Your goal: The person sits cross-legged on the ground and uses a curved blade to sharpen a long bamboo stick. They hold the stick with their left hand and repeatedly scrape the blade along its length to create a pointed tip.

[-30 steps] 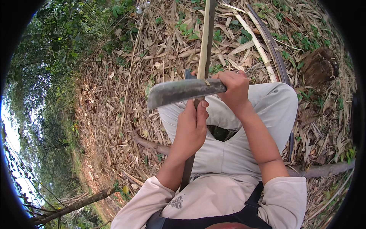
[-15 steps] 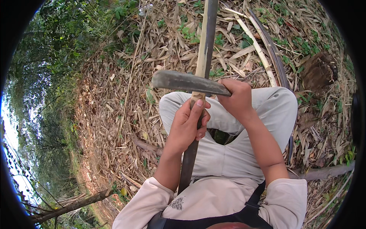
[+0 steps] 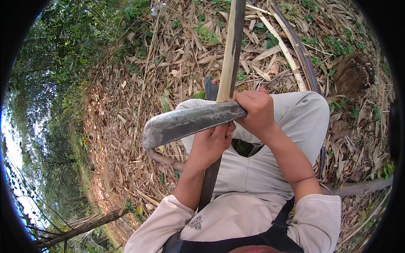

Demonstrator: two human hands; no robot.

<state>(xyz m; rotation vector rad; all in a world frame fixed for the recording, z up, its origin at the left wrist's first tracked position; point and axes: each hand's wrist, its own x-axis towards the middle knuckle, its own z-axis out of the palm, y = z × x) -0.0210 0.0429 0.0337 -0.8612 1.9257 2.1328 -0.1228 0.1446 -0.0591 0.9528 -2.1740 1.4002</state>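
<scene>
A long wooden strip, pale where it is shaved and dark along its other side, runs from my lap away over the ground. My left hand is wrapped round it near my knees, partly hidden under the blade. In my right hand is a machete, its handle hidden by the closed fingers. The broad grey blade lies across the strip just beyond my left hand and points left, its flat face showing. It looks to be touching the strip at the lower end of the pale part.
My crossed legs in light trousers lie under the strip. Beyond my right knee are a pale split strip and a dark curved one. A brown stump stands at the right. Dry leaves cover the ground, with green bushes at left.
The machete has slid left and toward me along the strip, and its blade has rolled so more of its flat face shows. My right hand has moved closer to my left.
</scene>
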